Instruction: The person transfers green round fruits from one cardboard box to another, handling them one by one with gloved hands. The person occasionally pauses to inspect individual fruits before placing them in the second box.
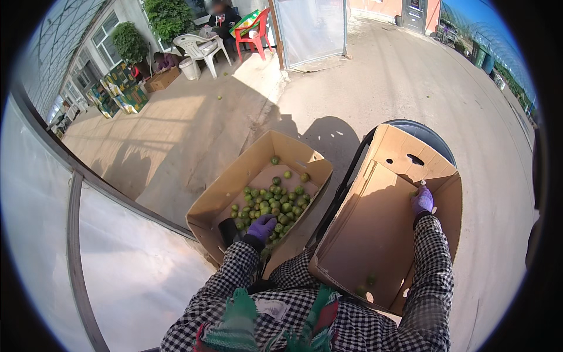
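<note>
Green round fruits [275, 204], like limes or small unripe citrus, lie heaped in the left cardboard box [237, 171]. My left hand [262, 227], in a purple glove, rests on the near side of that heap; its palm side is hidden. Inside the right cardboard box [374, 215], near its far right wall, is my right hand [423, 200], also purple-gloved, its fingers curled with a bit of green beside them; what they hold is not clear. A few dim green fruits [371, 278] lie at this box's near end. A black object [228, 232] sits in the left box.
The right box rests over a black round tub [424, 134]. A plastic-sheeted frame [74, 211] stands at left. Farther off are a white chair [204, 48], a red chair [255, 35], a white bucket [190, 69], stacked printed cartons [125, 90] and two people.
</note>
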The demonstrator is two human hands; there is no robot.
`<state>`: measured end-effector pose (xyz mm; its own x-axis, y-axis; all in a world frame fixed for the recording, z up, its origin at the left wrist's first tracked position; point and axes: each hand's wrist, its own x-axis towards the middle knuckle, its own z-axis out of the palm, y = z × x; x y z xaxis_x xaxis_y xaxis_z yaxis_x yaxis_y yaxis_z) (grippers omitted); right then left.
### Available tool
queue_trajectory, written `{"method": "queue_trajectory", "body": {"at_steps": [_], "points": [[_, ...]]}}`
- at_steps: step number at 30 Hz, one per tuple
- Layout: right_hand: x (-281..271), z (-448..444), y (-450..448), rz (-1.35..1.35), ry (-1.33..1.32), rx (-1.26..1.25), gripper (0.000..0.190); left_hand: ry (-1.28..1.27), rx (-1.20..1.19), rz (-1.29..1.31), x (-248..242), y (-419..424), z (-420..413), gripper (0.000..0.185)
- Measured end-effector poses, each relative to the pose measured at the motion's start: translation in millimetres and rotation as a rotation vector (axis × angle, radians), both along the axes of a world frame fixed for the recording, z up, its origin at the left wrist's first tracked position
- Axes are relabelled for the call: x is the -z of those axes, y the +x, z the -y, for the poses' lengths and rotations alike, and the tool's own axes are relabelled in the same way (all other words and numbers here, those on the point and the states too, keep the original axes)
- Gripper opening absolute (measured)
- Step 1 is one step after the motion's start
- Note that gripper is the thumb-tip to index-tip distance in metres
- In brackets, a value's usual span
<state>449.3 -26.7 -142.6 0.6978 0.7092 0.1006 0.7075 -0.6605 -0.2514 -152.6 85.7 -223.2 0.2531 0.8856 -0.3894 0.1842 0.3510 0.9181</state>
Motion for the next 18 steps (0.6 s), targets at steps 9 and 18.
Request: {"method": "queue_trajectory", "body": {"at_steps": [9,18], "points": [[-68,26,-148,-0.349,-0.491,-1.122,0.058,0.113,0.064,-0.110,-7,-2,7,0.046],[-57,164,-191,-0.595,-0.763,-1.215,0.053,0.062,0.129,-0.126,-14,10,14,0.048]]}}
